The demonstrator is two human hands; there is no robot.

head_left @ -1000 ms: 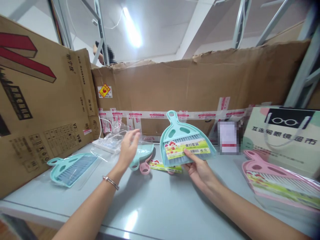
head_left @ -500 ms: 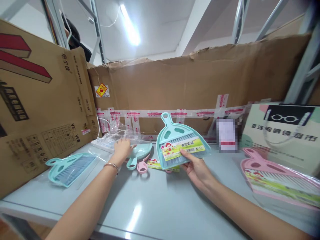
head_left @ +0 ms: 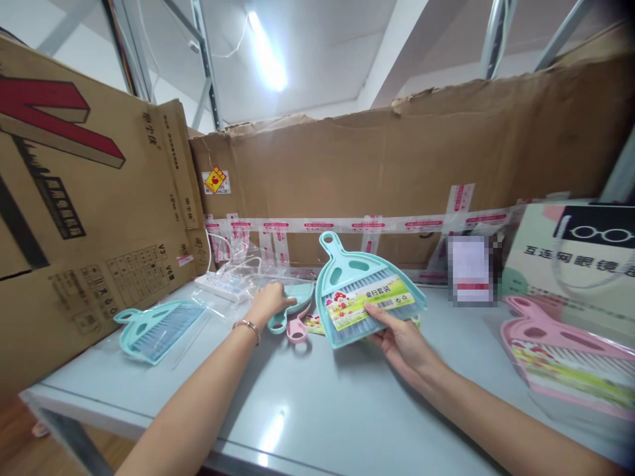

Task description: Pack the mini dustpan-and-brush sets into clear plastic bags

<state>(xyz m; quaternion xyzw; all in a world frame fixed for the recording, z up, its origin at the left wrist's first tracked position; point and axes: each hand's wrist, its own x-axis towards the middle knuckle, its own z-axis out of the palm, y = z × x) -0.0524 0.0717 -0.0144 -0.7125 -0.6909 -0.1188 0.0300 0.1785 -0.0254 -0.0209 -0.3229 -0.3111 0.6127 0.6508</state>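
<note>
At the table (head_left: 317,403) — perhaps five dustpans (head_left: 347,269)

One camera sits on the person's head, facing forward across the table (head_left: 317,403), close by, toward the long cardboard box (head_left: 357,172), ceiling (head_left: 327,59) above.
</note>
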